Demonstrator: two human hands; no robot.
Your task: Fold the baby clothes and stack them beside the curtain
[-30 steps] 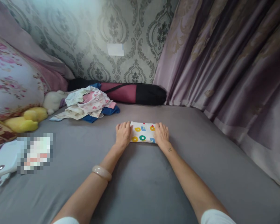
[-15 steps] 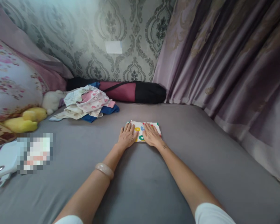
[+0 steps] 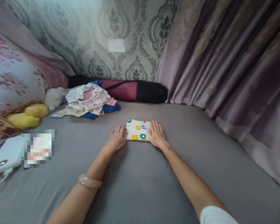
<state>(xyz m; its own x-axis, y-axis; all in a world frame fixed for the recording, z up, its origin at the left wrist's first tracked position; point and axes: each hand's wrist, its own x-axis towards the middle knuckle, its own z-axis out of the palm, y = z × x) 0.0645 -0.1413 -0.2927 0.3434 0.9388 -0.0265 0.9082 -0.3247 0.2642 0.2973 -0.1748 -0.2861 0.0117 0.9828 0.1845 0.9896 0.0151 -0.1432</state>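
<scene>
A folded white cloth garment (image 3: 138,130) with yellow, green, blue and red prints lies flat on the grey bed sheet (image 3: 140,180). My right hand (image 3: 156,133) rests flat over its right end, fingers stretched out and pointing away from me. At the garment's left edge is my left hand (image 3: 117,137), palm down on the sheet, its fingers extended and its thumb side close to the cloth. Whether that hand touches the edge I cannot tell. Neither hand grips anything.
A heap of loose clothes (image 3: 90,99) lies at the back left, before a maroon and black long bag (image 3: 123,90). Along the left are a yellow plush toy (image 3: 25,118), a floral pillow (image 3: 14,74) and a white power bank (image 3: 8,155) with a cable. Curtains (image 3: 214,62) hang at right.
My left hand has slid left off the garment to its edge. My right hand has shifted slightly right, baring more of the printed middle. The view has moved a little.
</scene>
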